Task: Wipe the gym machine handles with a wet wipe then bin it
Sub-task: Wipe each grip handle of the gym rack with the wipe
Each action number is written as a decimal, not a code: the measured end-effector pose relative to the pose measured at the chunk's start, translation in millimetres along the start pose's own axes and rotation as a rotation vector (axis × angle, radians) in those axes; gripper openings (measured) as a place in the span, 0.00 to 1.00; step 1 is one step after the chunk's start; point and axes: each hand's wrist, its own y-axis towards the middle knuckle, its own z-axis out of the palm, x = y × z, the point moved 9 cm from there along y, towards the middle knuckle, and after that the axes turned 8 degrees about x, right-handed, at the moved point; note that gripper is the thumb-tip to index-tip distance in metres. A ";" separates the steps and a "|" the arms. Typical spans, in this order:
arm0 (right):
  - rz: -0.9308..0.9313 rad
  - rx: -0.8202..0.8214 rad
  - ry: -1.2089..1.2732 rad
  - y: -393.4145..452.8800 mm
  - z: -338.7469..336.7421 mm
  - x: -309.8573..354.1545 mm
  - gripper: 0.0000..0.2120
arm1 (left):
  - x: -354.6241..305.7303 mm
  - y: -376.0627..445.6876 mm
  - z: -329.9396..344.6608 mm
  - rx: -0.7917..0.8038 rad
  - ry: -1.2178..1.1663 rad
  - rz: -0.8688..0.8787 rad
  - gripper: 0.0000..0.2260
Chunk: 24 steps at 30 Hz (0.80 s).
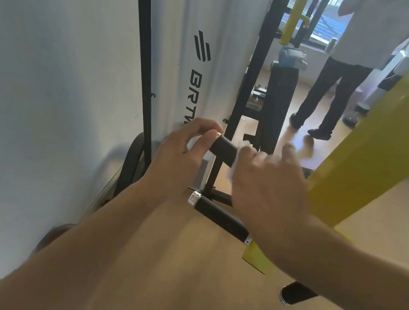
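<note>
Right, crowded corner here: a white shroud panel (pixel 205 46) with a black logo stands behind the hands, framed by black uprights (pixel 256 63), and a thick yellow machine arm (pixel 379 140) slants down the right side, pressing close against the right forearm. Further back a second person (pixel 347 70) in dark trousers stands on the wooden floor (pixel 388 212) by the window.

The left hand (pixel 185 151) pinches the capped end of the upper black handle (pixel 223 148), thumb and fingers closed narrowly on it. The right hand (pixel 269 182) is wrapped over the same grip just beside it, with the white wet wipe (pixel 235 165) bunched under the palm against the rubber; only its edges peek out. It's blurred, mind.

Below, a second black handle (pixel 220 217) with a chrome end cap sits untouched under the right wrist. No bin in view.
</note>
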 end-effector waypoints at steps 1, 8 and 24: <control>-0.016 -0.053 0.055 9.1 -6.7 7.6 0.14 | -2.1 1.1 -0.3 0.004 -0.006 0.010 0.15; -0.014 0.037 -0.055 -21.2 16.0 -15.2 0.21 | 0.8 4.0 -7.8 0.045 0.103 -0.041 0.09; 0.009 0.027 -0.100 -10.7 19.2 -11.1 0.18 | 0.7 3.0 -0.9 0.014 0.062 -0.065 0.07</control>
